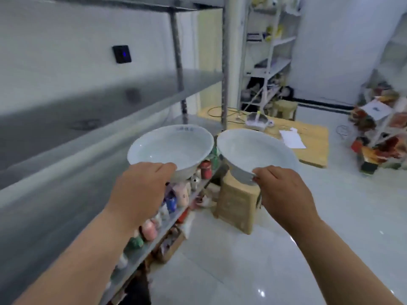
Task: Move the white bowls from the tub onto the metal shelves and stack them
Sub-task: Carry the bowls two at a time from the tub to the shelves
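Your left hand [141, 188] and right hand [284, 190] are each clamped on the near rim of a white bowl, one bowl per hand, so a single trip carries two.

Start from the biggest thing: the metal shelves [110, 102] run along your left, and the grey shelf board [66, 172] at about bowl height shows no bowls in the part you can see. My judgement is that this board is your landing spot. The tub is not in view, so both bowls are already out of it and neither is shelved yet.

Next, the bowls. The left bowl [169, 146] hangs upright at the shelf's front edge, close to where it would go down. The right bowl [251, 148] is tilted a little and sits out over the floor, above a beige stool [235, 205]. Their rims are just beside each other; whether they touch, you cannot tell from here. Holding each at one edge leaves the base free, which suits setting one flat and nesting the other into it. It also leaves the far side unsupported, so keep them level.

Smallest last: small jars and figures [176, 199] crowd the lower shelf beneath your left wrist. Stay above them as you reach in.
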